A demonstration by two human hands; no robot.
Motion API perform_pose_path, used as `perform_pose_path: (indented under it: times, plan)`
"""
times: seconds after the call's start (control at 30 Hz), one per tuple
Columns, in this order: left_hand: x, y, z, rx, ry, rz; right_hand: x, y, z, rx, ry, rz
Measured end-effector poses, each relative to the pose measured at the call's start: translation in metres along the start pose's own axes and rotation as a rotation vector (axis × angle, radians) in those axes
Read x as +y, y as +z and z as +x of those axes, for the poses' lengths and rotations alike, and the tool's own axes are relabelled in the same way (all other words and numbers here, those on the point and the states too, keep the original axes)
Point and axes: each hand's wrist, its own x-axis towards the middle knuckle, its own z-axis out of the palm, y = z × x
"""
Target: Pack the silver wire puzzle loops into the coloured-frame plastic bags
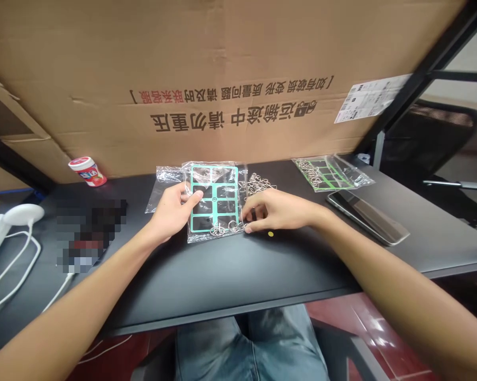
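Observation:
A clear plastic bag [194, 236] lies on the dark desk with a teal grid-shaped frame [214, 209] inside. My left hand [174, 210] grips its left side, thumb on top. At the bag's lower right corner, my right hand [276, 209] has its fingers curled in a pinch on small silvery metal rings [234, 226]; the exact hold is partly hidden. More metal rings [218, 229] show at the bag's lower edge. Just beyond my right hand is a loose pile of metal rings [258, 183].
Another bag with a green grid frame [326, 173] and rings lies at back right, near a phone [367, 217]. A red-white tub [88, 172] stands back left. White cables [34, 251] and a blurred dark item [93, 233] lie left. Cardboard [222, 42] walls the back.

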Motion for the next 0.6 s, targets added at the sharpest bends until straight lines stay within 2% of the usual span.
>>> perform_pose_path:
  times: [0.17,0.3,0.6]
  plan:
    - [-0.001,-0.001,0.0,-0.056,0.009,0.11,-0.001,0.002,0.001,-0.053,-0.018,-0.055]
    - [-0.003,-0.002,0.001,-0.064,0.007,0.122,-0.001,0.001,0.0,-0.084,-0.004,-0.013]
    - [-0.003,-0.001,0.001,-0.075,-0.011,0.085,0.0,-0.009,-0.004,0.108,-0.036,0.143]
